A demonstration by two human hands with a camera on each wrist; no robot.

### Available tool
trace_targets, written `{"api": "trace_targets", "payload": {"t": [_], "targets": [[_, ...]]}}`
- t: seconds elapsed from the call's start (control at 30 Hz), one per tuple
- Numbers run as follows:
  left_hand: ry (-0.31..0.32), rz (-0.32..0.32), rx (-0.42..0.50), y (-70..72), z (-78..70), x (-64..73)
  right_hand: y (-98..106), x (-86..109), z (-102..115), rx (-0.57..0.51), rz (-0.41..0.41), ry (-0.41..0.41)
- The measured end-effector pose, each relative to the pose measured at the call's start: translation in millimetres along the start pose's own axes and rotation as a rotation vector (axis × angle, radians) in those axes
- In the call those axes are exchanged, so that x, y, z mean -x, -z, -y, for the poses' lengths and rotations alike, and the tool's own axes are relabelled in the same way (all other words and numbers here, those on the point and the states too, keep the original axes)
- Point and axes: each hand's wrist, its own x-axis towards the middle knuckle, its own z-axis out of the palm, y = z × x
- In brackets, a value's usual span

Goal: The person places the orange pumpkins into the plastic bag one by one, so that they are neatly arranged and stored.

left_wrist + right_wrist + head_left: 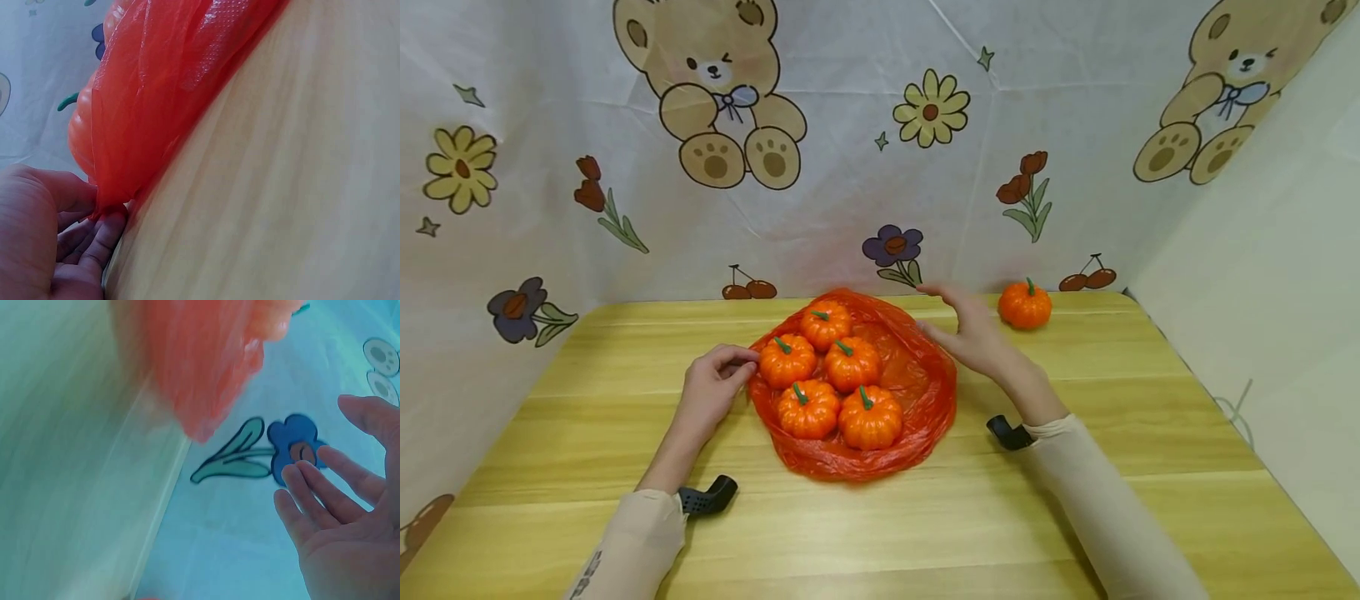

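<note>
A red plastic bag [917, 367] lies spread on the table with several small orange pumpkins [853, 364] inside its open mouth. At the bag's left edge, my left hand [711, 385] pinches the thin plastic between thumb and fingers; the left wrist view shows the bag [144, 106] gathered at those fingertips. My right hand [973, 333] hovers by the bag's right rim, its fingers spread and apart. In the right wrist view nothing lies in this hand [356, 512]. One more pumpkin [1025, 305] with a green stem sits outside the bag, at the back right.
The wooden table [880, 542] ends at the back against a hanging cloth [850, 167] printed with bears and flowers. A pale wall [1285, 292] borders the right side. Black wrist mounts [709, 497] stick out from both sleeves.
</note>
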Motion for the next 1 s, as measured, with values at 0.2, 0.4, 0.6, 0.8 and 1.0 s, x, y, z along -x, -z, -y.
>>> {"api": "trace_targets", "payload": {"t": [0.2, 0.4, 0.6, 0.8, 1.0], "targets": [[-0.008, 0.003, 0.001, 0.6, -0.9, -0.3, 15.4, 2.9, -8.4, 0.079, -0.063, -0.041], [-0.007, 0.004, 0.003, 0.4, -1.9, 0.0, 25.3, 3.8, -22.1, 0.125, -0.126, -0.083], [-0.006, 0.005, 0.0, -0.4, -1.4, -0.1, 34.6, 6.6, -34.4, 0.152, -0.189, -0.138], [-0.002, 0.009, 0.004, -1.1, -1.2, -0.8, 42.7, 10.6, -44.1, 0.161, -0.236, -0.191], [-0.001, 0.004, 0.001, -0.5, -0.1, -1.0, 47.3, 13.9, -54.8, 0.159, -0.292, -0.223]]}}
